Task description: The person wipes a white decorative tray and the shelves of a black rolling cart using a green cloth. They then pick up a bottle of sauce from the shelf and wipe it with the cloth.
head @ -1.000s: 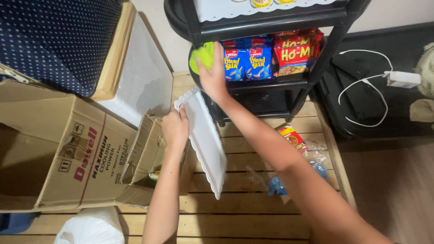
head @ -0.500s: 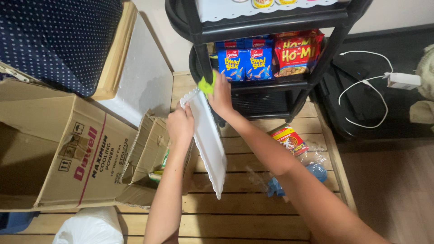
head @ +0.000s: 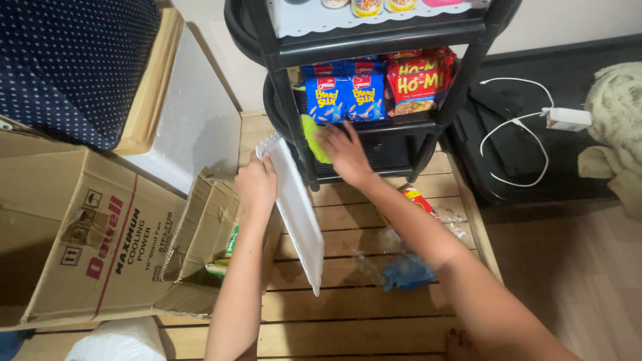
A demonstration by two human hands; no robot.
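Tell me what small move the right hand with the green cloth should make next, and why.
Probably sweep the green cloth along the black shelf: the right hand presses it at the shelf's left edge, while the left hand holds the white tray aside.

A single head-worn camera looks steeply down from above, close over the person's own arms, which enter from the near edge and reach away toward the far side. The view faces a black shelf rack (head: pixel 374 40) at the far middle, seen from above and slightly in front. A wooden slatted floor (head: pixel 354 321) fills the near middle, a cardboard box (head: pixel 80 234) lies at the left, and a dark mat with a white cable (head: pixel 515 144) at the far right. No second view shares the scene.
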